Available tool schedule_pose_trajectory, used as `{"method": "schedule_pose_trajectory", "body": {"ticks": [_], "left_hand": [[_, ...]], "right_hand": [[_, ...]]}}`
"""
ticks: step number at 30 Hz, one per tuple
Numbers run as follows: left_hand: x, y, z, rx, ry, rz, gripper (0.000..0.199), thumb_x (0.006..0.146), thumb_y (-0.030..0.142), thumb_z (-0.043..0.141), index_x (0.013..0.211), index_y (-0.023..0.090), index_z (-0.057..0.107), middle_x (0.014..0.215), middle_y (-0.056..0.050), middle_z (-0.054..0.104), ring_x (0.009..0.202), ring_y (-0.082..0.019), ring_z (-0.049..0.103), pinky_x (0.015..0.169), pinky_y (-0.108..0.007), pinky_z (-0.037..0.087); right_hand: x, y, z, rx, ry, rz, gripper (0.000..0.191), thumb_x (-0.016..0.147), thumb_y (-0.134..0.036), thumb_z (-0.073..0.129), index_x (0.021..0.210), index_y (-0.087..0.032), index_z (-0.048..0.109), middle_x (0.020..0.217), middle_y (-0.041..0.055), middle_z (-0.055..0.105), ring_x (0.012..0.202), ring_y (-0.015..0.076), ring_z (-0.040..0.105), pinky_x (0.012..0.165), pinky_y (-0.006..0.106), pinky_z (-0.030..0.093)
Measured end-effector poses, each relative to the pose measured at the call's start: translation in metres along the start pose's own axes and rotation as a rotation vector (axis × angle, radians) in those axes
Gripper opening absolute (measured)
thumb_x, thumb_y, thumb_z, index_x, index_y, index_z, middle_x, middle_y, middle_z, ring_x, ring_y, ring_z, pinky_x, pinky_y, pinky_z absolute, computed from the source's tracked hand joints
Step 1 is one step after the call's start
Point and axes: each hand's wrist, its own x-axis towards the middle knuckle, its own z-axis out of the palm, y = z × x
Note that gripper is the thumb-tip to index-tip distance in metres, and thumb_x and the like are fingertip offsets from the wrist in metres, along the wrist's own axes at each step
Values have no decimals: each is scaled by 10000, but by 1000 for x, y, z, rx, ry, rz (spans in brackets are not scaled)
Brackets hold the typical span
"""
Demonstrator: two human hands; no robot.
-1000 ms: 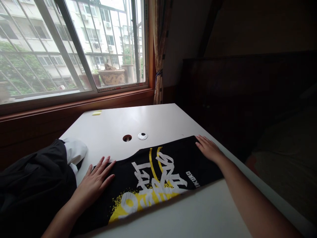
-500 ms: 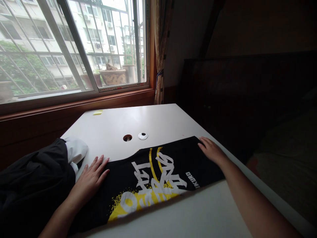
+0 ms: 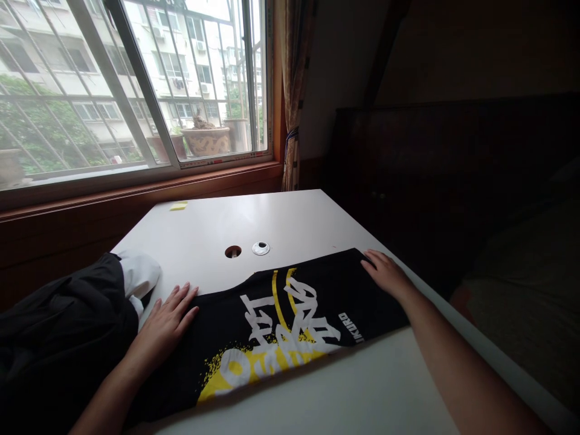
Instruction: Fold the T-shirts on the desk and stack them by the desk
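A black garment (image 3: 353, 284) with white lettering and a yellow print lies folded into a long strip across the white table. It looks like a T-shirt, though its full shape is hidden by the folding. On its left end rests my left hand (image 3: 168, 317), flat with the fingers stretched out. My right hand (image 3: 385, 273) lies at the far right corner of the cloth, its fingers extended over the edge and the thumb on the fabric. Neither hand grips the cloth.
Dark and white clothes (image 3: 90, 296) are heaped at the table's left side. The white table (image 3: 217, 223) has an open round hole (image 3: 233, 252), a round cable cover (image 3: 261, 248) and a yellow note (image 3: 179, 206). Behind it are a barred window and a curtain (image 3: 292, 121).
Almost nothing differs. Both hands stay on the folded garment, and the view has shifted by a tiny amount.
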Motion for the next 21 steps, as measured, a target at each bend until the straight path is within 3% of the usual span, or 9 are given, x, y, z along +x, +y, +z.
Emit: {"method": "schedule_pose_trajectory", "body": {"ticks": [21], "left_hand": [[1,-4,3,-29,31,14,540,1048,419,292,1555,278,409,1647,-75,327,1536,-326,256,1177,-604,283]], "right_hand": [[1,3,0,119,31,28,496,945,-490,433,1308,-228,648,1433,114,587,1336,315,539,1171,491,408]]}}
